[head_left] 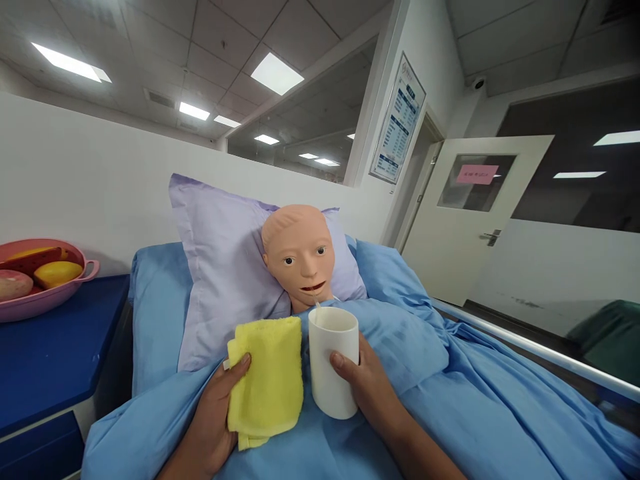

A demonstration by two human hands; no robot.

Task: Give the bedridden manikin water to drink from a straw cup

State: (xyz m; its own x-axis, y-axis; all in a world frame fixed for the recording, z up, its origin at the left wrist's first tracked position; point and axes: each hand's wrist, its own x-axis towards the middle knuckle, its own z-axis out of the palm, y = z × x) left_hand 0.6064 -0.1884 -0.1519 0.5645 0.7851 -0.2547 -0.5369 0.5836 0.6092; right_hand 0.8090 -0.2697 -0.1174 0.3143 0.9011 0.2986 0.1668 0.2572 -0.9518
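Observation:
My left hand [220,413] grips a folded yellow towel [267,380], thumb on its front and the other fingers hidden behind it. In my right hand [373,383] is a white cup [330,373], held upright with the thumb across its side. A thin pale straw [317,303] leans out of the cup's far rim toward the mouth of a training manikin [303,250]; I cannot tell whether it touches the lips. The manikin's head rests on a lilac pillow [220,267], and a blue quilt [405,340] covers its body below the neck.
A blue bedside cabinet [60,353] stands at the left, bearing a pink basin [45,303] of fruit. Along the bed's right side runs a metal rail [530,347]. A white door [475,213] stands ajar at the back right. Behind the pillow is a white wall [100,173].

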